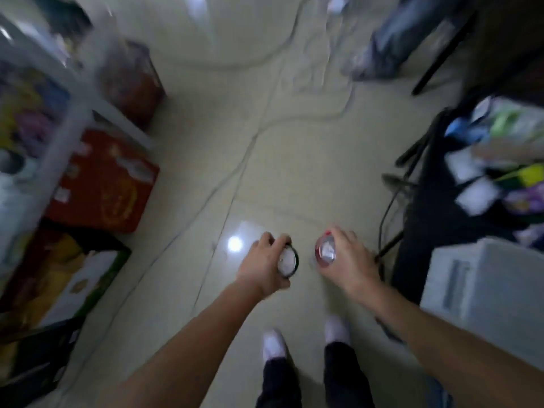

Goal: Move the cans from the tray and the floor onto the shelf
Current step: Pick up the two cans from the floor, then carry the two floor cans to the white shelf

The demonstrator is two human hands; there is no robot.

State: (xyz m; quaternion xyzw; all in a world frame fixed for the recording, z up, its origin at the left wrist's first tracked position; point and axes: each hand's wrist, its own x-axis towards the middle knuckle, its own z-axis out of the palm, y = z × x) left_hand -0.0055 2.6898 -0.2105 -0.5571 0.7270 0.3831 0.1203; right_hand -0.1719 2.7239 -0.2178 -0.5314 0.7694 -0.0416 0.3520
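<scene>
**Two cans held above a tiled floor, seen from the head camera**

The view is directed straight down and is blurred by motion. The left hand [266, 262] is seen closed around a dark-rimmed can [289, 260], with the fingers curled over its far side and the silver top facing the camera. The right hand [348, 262] is seen closed around a red can [326, 251], gripped from its right side, its silver top likewise turned upward. The two cans are held near each other, not touching, over the pale glossy floor [265, 160], on which a bright lamp reflection [234, 244] is visible just left of the left hand. Both bare forearms enter from the lower edge. Below the hands, the person's white shoes [273, 344] and dark trouser legs [279, 384] are shown.

Along the left edge a white shelf unit [61, 142] is seen, with a red carton [103, 184] and further coloured boxes [53, 278] beside it on the floor. At the right, a dark stand [418, 231] carrying assorted packages and a white box [485, 293] are visible. At the upper right, another person's legs [382, 51] are partly shown. Thin cables [229, 178] are laid across the floor. No tray can be told apart in the blur.
</scene>
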